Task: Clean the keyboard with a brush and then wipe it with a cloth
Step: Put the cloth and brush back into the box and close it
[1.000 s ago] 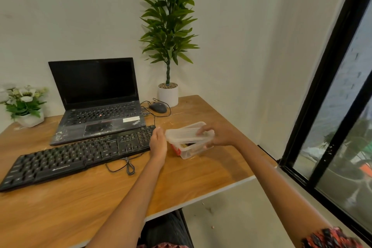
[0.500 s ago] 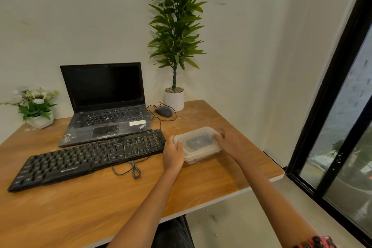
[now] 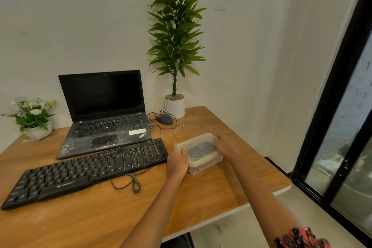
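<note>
Container (image 3: 201, 154) lowered, contents blurred dark.

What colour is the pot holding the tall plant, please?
White, seen in the head view: the pot stands at the desk's back edge.

Wooden table (image 3: 211, 203), white-edged, standing against the wall. Lying on it: black keyboard (image 3: 86, 171) along the front, its cable (image 3: 130, 182) looping just beside it; open laptop (image 3: 106, 115) sitting behind; mouse (image 3: 164, 119) resting near a white-potted plant (image 3: 174, 104); flower pot (image 3: 38, 130) at far left; clear lidded plastic container (image 3: 203, 155) sitting right of the keyboard.
</note>
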